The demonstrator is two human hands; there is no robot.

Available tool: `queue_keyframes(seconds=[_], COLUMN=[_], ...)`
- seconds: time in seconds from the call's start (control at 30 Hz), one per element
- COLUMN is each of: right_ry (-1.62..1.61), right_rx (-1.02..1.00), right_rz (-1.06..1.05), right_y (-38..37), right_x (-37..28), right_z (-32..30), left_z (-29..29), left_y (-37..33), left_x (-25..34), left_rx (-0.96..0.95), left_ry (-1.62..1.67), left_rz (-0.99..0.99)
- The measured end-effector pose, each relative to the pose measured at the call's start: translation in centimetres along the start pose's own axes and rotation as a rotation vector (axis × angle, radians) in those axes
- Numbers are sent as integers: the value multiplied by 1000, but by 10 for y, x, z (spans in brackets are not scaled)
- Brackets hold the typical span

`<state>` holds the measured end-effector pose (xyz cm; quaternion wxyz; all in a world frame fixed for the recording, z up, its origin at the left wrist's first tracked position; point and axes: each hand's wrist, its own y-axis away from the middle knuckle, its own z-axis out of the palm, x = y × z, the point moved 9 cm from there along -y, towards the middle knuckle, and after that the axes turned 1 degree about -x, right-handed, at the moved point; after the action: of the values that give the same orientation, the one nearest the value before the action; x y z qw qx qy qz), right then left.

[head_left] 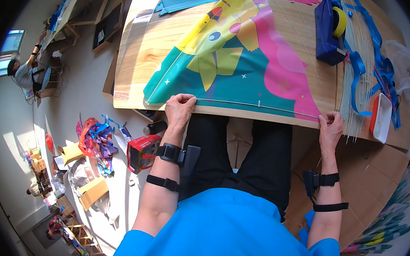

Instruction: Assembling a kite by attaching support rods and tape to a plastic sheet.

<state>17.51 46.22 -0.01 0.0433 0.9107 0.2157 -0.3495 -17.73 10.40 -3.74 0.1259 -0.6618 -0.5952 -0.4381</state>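
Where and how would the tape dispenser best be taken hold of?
Probably by the tape dispenser's blue body, right hand coming from the near end, thumb and fingers across its width. The body is long and narrow, its length running away from the person; the yellow roll sits exposed toward the far end, and thin sticks lie close on its right.

2 hands [179, 110] [330, 131] pinch, well apart, forearms [157, 204] [326, 226] outstretched.

There are two forearms [163, 170] with four black straps [162, 183], one left hand [180, 109], one right hand [330, 129], one cartoon sheet [240, 89], one dispenser [324, 31], one tape roll [340, 24] and one tray [383, 118].
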Motion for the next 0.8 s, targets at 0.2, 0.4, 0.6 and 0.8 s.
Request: queue_keyframes(seconds=[0.2,0.4,0.6,0.8], right_ry=[18,16,24,27], right_rx=[-2,-7,-3,-14], right_rz=[-8,3,8,33], right_y=[-1,-1,-1,-2], right_x=[1,2,2,8], right_z=[1,1,0,3], left_z=[1,0,-4,-4], left_y=[-1,-2,-1,-8], left_x=[-4,-4,1,-6], left_rx=[-4,11,33,18], left_ry=[36,-1,-41,-27], left_rz=[14,25,-56,-88])
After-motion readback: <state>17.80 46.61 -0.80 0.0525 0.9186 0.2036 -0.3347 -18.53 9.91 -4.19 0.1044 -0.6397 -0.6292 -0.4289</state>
